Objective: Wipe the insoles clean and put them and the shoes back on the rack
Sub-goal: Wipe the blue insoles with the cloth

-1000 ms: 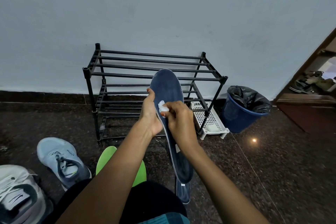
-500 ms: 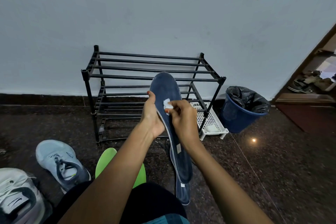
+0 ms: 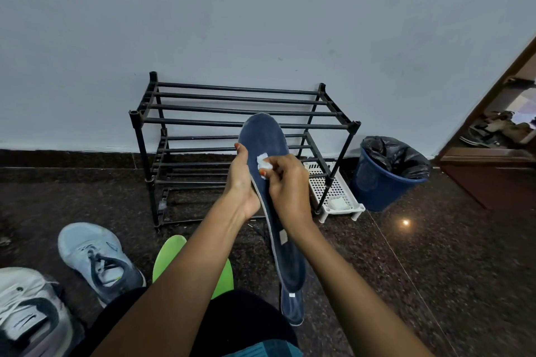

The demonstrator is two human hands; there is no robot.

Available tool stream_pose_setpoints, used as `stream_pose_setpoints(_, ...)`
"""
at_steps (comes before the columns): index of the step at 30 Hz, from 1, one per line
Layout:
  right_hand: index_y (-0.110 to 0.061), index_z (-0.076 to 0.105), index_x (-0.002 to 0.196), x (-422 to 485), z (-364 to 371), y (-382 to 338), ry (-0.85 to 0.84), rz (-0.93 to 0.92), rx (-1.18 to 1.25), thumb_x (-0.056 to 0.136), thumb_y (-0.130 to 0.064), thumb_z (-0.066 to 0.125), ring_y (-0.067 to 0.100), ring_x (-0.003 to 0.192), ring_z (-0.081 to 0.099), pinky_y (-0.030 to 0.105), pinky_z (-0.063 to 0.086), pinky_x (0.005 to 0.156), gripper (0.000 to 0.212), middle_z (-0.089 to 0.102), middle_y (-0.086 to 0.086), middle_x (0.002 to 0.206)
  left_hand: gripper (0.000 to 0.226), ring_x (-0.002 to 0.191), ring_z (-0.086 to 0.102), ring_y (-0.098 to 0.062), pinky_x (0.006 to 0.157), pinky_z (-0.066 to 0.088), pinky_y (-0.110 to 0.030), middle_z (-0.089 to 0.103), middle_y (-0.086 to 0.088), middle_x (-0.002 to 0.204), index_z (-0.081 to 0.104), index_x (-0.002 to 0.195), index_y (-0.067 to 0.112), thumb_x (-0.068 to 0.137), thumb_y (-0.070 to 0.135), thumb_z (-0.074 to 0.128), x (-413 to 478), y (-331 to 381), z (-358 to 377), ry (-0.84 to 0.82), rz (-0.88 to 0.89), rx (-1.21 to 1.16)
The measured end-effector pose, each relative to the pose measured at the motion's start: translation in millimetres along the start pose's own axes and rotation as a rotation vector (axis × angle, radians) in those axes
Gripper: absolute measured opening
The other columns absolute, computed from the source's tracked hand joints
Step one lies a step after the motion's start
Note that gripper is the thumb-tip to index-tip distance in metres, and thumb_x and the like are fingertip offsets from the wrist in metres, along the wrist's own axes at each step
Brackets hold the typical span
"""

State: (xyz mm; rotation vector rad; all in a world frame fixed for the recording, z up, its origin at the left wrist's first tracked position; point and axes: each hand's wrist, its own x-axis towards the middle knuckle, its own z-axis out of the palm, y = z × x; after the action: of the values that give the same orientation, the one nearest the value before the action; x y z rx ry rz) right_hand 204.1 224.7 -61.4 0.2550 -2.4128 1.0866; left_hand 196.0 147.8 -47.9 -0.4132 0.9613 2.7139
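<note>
Near the rack (image 3: 232, 109), left hand (image 3: 242, 182) grips insole (image 3: 266, 136), right hand (image 3: 290, 188) pinches wipe (image 3: 263, 162), bin (image 3: 377, 185) beside

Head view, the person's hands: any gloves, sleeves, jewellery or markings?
Left hand and right hand are both bare, with no gloves, rings, watch or bands visible. The nails that show are painted orange-red. No sleeve is in view on either side, right up to the frame edge.

left hand (image 3: 242, 180): one
right hand (image 3: 290, 191): one
blue insoles (image 3: 268, 139): two
green insole (image 3: 168, 255): one that I can see
shoes (image 3: 95, 258): two
rack (image 3: 188, 121): one
bin (image 3: 380, 182): one
white tray (image 3: 333, 188): one
white wipe (image 3: 263, 162): one
</note>
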Motion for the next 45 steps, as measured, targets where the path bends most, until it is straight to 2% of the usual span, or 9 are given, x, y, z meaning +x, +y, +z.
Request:
stream_pose_setpoints(5, -0.003, 0.068, 0.092, -20.3, -5.5, -0.7, -0.043, -0.017, 0.071, 0.08, 0.001, 0.064, 0.011, 0.075, 0.052, 0.001, 0.033, 0.068, 0.014, 0.058, 0.001, 0.081, 0.061, 0.063, 0.067, -0.024, 0.049, 0.055, -0.025, 0.071, -0.01, 0.071, 0.063, 0.094, 0.006, 0.093, 0.059, 0.032, 3.2, 1.7, -3.9, 0.034, 0.013, 0.078)
stream_pose_setpoints(10, -0.003, 0.067, 0.089, -6.0, -3.7, 1.2, -0.001, -0.048, -0.036, 0.081, 0.006, 0.056, 0.017, 0.082, 0.047, 0.004, 0.032, 0.07, 0.016, 0.056, 0.006, 0.083, 0.062, 0.045, 0.064, -0.016, 0.039, 0.046, -0.016, 0.069, -0.009, 0.06, 0.061, 0.088, 0.005, 0.095, 0.057, 0.027, 1.2, -0.4, 0.5, -0.004, 0.016, 0.045)
stream_pose_setpoints(17, -0.001, 0.065, 0.098, 10.5, -0.8, 3.5, 0.065, -0.047, -0.089, 0.082, 0.01, 0.051, 0.025, 0.089, 0.047, 0.012, 0.028, 0.069, 0.024, 0.056, 0.012, 0.09, 0.061, 0.07, 0.064, -0.023, 0.062, 0.051, -0.033, 0.069, -0.012, 0.065, 0.059, 0.088, 0.004, 0.095, 0.057, 0.03, -1.0, -0.6, 1.8, 0.018, 0.006, 0.053)
stream_pose_setpoints(21, -0.003, 0.067, 0.097, -7.6, 1.1, -4.6, -0.041, -0.084, -0.013, 0.081, 0.01, 0.053, 0.017, 0.085, 0.044, 0.0, 0.028, 0.074, 0.025, 0.057, 0.006, 0.087, 0.06, 0.053, 0.065, -0.019, 0.046, 0.05, -0.021, 0.069, -0.009, 0.066, 0.062, 0.092, 0.006, 0.094, 0.057, 0.031, 1.5, 5.9, -4.0, 0.074, 0.045, 0.066)
stream_pose_setpoints(25, -0.006, 0.068, 0.097, -23.5, -2.0, -5.6, -0.074, -0.081, 0.052, 0.082, 0.003, 0.059, 0.015, 0.084, 0.048, 0.0, 0.029, 0.075, 0.019, 0.062, 0.006, 0.089, 0.061, 0.073, 0.065, -0.026, 0.072, 0.052, -0.035, 0.068, -0.013, 0.095, 0.06, 0.112, 0.007, 0.092, 0.059, 0.035, 1.7, 7.1, -5.3, 0.098, 0.056, 0.082)
stream_pose_setpoints(29, -0.005, 0.066, 0.102, -19.1, -4.7, -1.1, -0.051, -0.092, -0.053, 0.084, 0.006, 0.052, 0.016, 0.087, 0.043, 0.008, 0.033, 0.072, 0.025, 0.056, 0.008, 0.092, 0.064, 0.055, 0.065, -0.019, 0.046, 0.049, -0.021, 0.07, -0.01, 0.077, 0.062, 0.109, 0.006, 0.093, 0.06, 0.031, 0.0, 3.6, -1.7, 0.088, 0.028, 0.109)
stream_pose_setpoints(35, -0.002, 0.061, 0.11, 11.1, -4.5, 8.5, 0.062, -0.009, -0.155, 0.083, 0.01, 0.047, 0.029, 0.099, 0.049, 0.036, 0.045, 0.078, 0.032, 0.053, 0.015, 0.103, 0.06, 0.071, 0.063, -0.024, 0.068, 0.051, -0.031, 0.069, -0.01, 0.072, 0.062, 0.098, 0.005, 0.095, 0.055, 0.03, 0.4, -0.5, 1.2, 0.075, 0.064, 0.15)
stream_pose_setpoints(42, -0.002, 0.064, 0.106, 7.5, -1.4, 7.4, 0.026, -0.014, -0.076, 0.085, 0.004, 0.053, 0.027, 0.09, 0.052, 0.025, 0.037, 0.075, 0.024, 0.058, 0.014, 0.094, 0.057, 0.075, 0.061, -0.026, 0.074, 0.049, -0.034, 0.065, -0.013, 0.085, 0.06, 0.1, 0.009, 0.093, 0.059, 0.033, 7.5, 3.5, -4.0, 0.162, 0.079, 0.141)
stream_pose_setpoints(45, -0.003, 0.065, 0.102, -11.7, -1.4, 4.2, -0.046, -0.068, -0.077, 0.085, 0.0, 0.055, 0.024, 0.089, 0.05, 0.022, 0.033, 0.071, 0.02, 0.059, 0.012, 0.095, 0.055, 0.071, 0.062, -0.024, 0.059, 0.052, -0.028, 0.066, -0.011, 0.086, 0.06, 0.096, 0.011, 0.092, 0.06, 0.035, 7.6, 3.2, -3.8, 0.177, 0.064, 0.137)
